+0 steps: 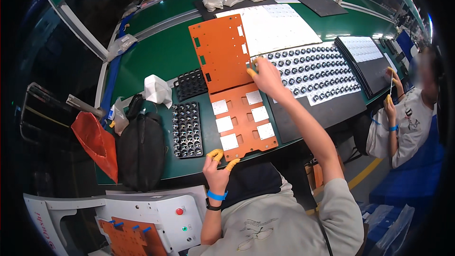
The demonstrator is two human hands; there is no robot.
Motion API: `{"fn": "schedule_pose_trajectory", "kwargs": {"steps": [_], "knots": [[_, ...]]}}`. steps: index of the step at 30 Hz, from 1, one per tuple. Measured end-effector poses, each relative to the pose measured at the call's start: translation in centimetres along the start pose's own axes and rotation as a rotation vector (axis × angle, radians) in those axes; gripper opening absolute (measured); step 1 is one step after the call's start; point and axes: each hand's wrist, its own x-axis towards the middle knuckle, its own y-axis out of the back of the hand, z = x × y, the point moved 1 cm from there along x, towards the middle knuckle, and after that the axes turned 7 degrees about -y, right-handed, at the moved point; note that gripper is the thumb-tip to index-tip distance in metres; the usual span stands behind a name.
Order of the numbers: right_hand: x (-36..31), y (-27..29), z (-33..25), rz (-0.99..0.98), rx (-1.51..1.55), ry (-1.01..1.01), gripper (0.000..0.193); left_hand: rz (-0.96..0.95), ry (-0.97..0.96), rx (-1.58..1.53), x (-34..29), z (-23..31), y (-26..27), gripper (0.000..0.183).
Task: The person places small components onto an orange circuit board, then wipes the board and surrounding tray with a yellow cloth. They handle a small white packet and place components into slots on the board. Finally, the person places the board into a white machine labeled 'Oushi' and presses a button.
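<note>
An orange fixture lies on the green table: its base plate [243, 130] carries several white square plates [224, 123] in two columns. Its orange lid [220, 54], with small cut-outs, stands raised behind the base. My right hand [266, 77], with yellow finger covers, pinches the lid's right edge. My left hand [217, 168], also in yellow finger covers and wearing a blue wrist band, is at the base's near left corner. Its thumb and fingers are apart, with nothing seen between them.
Left of the fixture are a black tray of round parts [187, 130] and another black tray [190, 85]. To the right, white sheets bear rows of black round parts [313, 73]. A black bag [142, 151] and red bag [97, 144] hang left. A co-worker [403, 118] sits right.
</note>
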Motion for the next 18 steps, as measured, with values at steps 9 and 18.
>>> {"fn": "schedule_pose_trajectory", "kwargs": {"steps": [9, 18], "knots": [[-8.4, -2.4, 1.5, -0.13, -0.253, -0.148, 0.027, 0.027, 0.004, 0.007, -0.2, 0.1, -0.2, 0.049], [-8.6, -0.8, 0.9, 0.021, -0.112, -0.135, 0.02, 0.038, -0.043, 0.005, 0.1, 0.1, -0.3, 0.048]]}}
